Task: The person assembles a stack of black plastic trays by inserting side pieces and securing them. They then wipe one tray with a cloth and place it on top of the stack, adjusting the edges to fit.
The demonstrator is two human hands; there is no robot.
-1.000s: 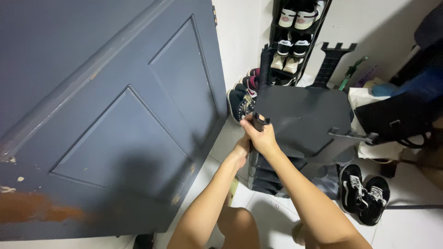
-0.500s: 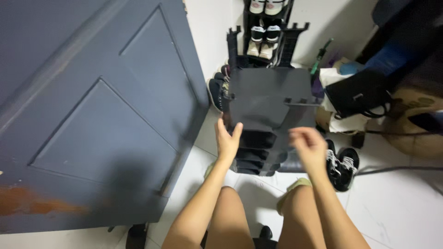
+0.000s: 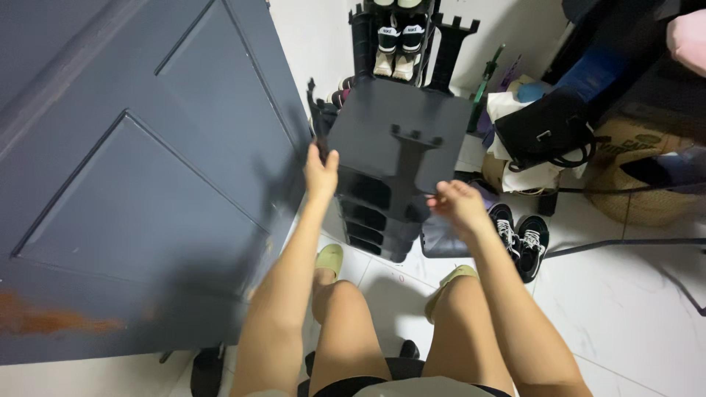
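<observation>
A black plastic shoe rack (image 3: 375, 213) with several stacked tiers stands on the white floor in front of my knees. Its flat top shelf panel (image 3: 397, 129) has a black side post (image 3: 414, 151) with a notched top at its near right edge. My left hand (image 3: 321, 171) holds the panel's near left corner, thumb on top. My right hand (image 3: 457, 206) grips the panel's near right edge by the post.
A dark blue door (image 3: 132, 176) fills the left. A taller black rack with sneakers (image 3: 393, 44) stands against the wall behind. Black sneakers (image 3: 521, 234) lie on the floor at right, next to a black bag (image 3: 548, 132) and a woven basket (image 3: 640, 191).
My two hands were together at the panel's left corner, then parted. My right hand has moved to the right edge of the panel. The view has shifted, so the rack sits higher.
</observation>
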